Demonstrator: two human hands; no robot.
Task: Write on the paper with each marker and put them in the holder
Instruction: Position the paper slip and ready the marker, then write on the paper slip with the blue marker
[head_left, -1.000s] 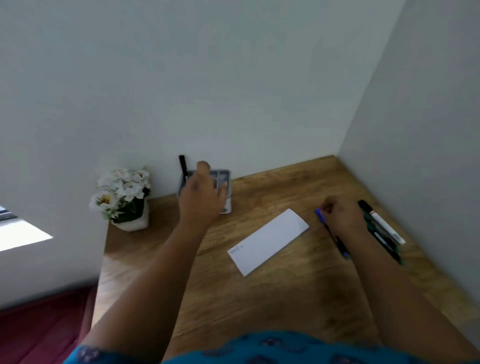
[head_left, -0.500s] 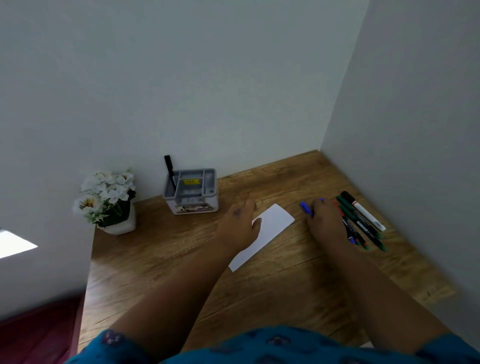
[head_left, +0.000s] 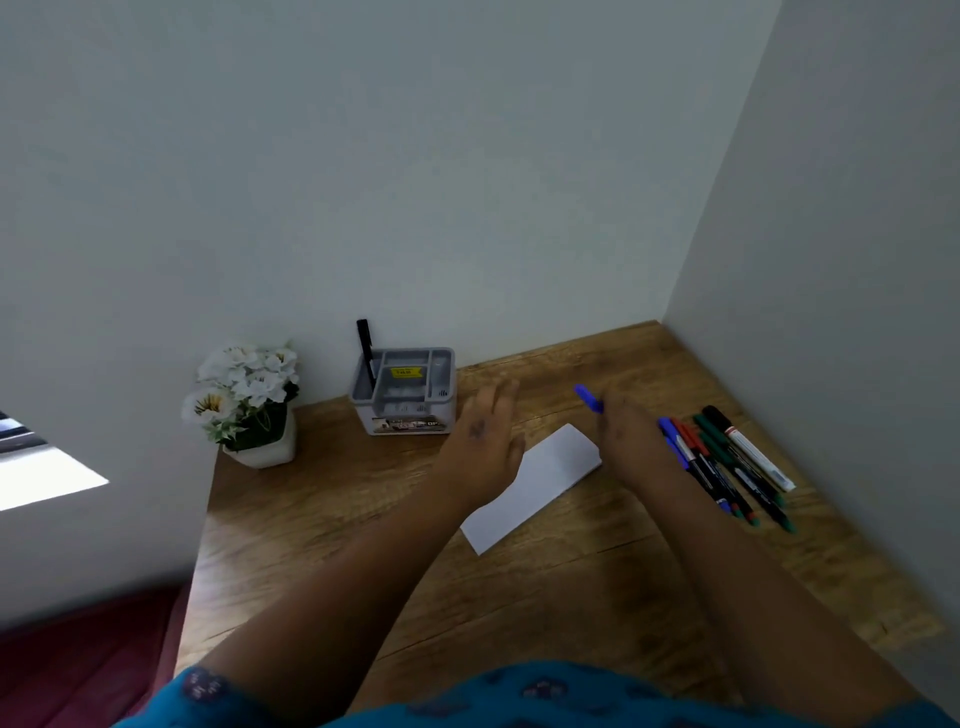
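Observation:
A white strip of paper (head_left: 545, 478) lies at an angle on the wooden desk (head_left: 571, 582). My left hand (head_left: 483, 447) hovers flat over the paper's left part, fingers apart and holding nothing. My right hand (head_left: 626, 431) is closed around a blue marker (head_left: 588, 399), whose capped end sticks up past my fingers, above the paper's right end. A grey compartmented holder (head_left: 402, 392) stands by the back wall with one black marker (head_left: 365, 351) upright in its left slot. Several more markers (head_left: 727, 462) lie side by side on the desk at the right.
A white pot of white flowers (head_left: 244, 405) stands left of the holder at the desk's left edge. Walls close off the desk at the back and right. Beyond the left edge lies a dark red floor (head_left: 78, 670).
My left hand has drawn back from the holder to the paper, leaving the black marker standing in it. My right hand has lifted the blue marker off the desk and moved it left toward the paper.

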